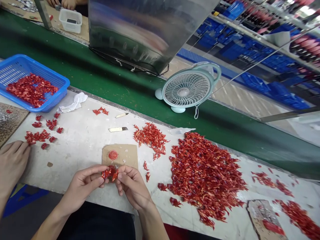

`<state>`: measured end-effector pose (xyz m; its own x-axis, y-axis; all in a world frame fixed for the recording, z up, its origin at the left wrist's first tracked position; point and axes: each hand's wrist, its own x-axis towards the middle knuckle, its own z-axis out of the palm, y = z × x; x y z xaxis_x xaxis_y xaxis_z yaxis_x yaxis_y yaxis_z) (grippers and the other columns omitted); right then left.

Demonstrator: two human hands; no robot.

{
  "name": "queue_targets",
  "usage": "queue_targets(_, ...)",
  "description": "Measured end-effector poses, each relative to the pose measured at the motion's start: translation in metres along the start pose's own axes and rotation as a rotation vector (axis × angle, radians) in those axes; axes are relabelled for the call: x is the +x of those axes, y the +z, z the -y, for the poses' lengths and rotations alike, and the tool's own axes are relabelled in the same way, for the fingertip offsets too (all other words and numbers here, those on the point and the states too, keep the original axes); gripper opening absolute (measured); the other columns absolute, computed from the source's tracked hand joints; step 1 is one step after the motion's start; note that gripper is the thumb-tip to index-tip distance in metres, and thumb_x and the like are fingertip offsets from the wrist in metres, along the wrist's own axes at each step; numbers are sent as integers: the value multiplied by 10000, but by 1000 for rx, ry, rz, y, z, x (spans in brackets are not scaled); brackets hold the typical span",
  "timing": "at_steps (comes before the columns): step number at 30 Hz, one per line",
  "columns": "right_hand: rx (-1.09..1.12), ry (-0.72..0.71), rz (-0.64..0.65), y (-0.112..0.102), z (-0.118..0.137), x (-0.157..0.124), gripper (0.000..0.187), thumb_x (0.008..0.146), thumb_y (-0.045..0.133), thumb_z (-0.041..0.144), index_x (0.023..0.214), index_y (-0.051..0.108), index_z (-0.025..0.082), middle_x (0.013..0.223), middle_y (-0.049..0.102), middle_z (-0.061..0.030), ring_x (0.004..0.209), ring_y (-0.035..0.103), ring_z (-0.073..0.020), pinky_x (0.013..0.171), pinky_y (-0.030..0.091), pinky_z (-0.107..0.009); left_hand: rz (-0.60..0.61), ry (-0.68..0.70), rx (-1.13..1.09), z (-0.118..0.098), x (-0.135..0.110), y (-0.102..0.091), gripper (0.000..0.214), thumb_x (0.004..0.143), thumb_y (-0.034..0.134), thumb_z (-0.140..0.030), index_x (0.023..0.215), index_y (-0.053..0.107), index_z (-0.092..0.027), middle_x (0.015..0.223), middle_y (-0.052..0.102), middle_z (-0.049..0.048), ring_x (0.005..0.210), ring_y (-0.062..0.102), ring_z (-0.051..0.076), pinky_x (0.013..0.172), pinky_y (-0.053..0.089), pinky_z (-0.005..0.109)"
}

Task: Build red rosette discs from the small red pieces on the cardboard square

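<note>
My left hand (83, 185) pinches a small glossy red pointed part (105, 174) between thumb and fingers. Close beside it, my right hand (132, 186) grips another red pointed part (114, 175); whether the two are joined I cannot tell. Both are held over the near edge of a brown cardboard piece (131, 154), where a red round disc (113, 155) lies. Beyond the cardboard are two small blades with pale handles, one (118, 129) nearer and one (122, 115) farther. A small heap of red pointed pieces (151, 138) lies just right of them.
A large red heap (205, 176) covers the table's right side. At far left stands a blue basket (56, 100) of red pieces, with a co-worker's hand (15, 160) nearer. Behind the table run a green belt (140, 96) and a light-blue fan (187, 88).
</note>
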<state>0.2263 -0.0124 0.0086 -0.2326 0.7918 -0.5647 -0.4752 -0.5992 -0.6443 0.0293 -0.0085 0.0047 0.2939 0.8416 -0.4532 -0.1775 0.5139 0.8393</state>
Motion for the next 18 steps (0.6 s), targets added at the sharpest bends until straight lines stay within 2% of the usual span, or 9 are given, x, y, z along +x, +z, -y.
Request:
queue_targets(3, -69, -51, 10, 2, -2, 1, 284, 771, 836, 410, 797, 682, 173, 602, 630, 24, 458, 493, -77, 420, 434, -181, -11, 5, 1, 5, 0, 2, 282, 789, 817, -292, 1071, 804, -283, 1092, 808, 59, 960, 755, 246, 779, 632, 302)
queue_targets(10, -232, -139, -26, 6, 2, -2, 297, 818, 796, 450, 811, 683, 175, 617, 615, 34, 507, 520, -86, 508, 493, -214, -37, 52, 111, 6, 0, 2, 227, 791, 811, -282, 1016, 823, -299, 1219, 766, 48, 1156, 692, 326, 962, 586, 397)
queue_targets(18, -295, -238, -137, 8, -6, -7, 258, 847, 772, 445, 873, 702, 198, 728, 661, -4, 606, 557, -116, 520, 506, -217, -92, 40, 90, -3, 2, 12, 206, 775, 819, -329, 979, 831, -304, 1163, 794, 27, 1064, 735, 373, 934, 611, 494)
